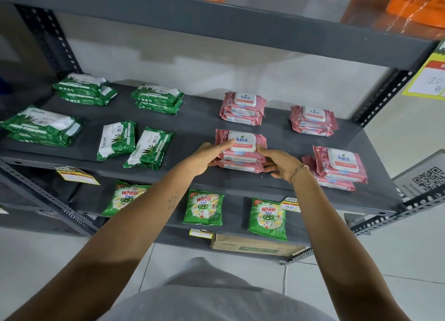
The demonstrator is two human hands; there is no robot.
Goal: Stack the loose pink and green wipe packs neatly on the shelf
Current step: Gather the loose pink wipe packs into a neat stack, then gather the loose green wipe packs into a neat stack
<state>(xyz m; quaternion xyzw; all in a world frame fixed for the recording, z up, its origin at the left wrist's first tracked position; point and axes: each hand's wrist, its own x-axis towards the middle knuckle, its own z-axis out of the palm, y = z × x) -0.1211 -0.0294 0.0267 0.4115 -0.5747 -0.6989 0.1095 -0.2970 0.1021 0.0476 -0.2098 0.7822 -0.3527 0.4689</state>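
On the grey shelf point(192, 125), both my hands hold a stack of pink wipe packs point(243, 141) near the front edge. My left hand point(208, 158) grips its left side and my right hand point(280, 162) its right side. Three other pink stacks lie around it: back middle point(243, 107), back right point(313, 119), front right point(339, 165). Green wipe packs sit to the left in stacks at the back left point(84, 90), back middle point(157, 99) and front left point(42, 125). Two loose green packs point(116, 140) point(149, 148) lie side by side at the front.
A lower shelf holds green detergent pouches point(203, 210) and a cardboard box point(255, 247). An upper shelf point(216, 19) overhangs with orange bags point(419, 2). Perforated uprights point(48, 36) stand at the corners. Price tags point(77, 175) hang on the shelf edges.
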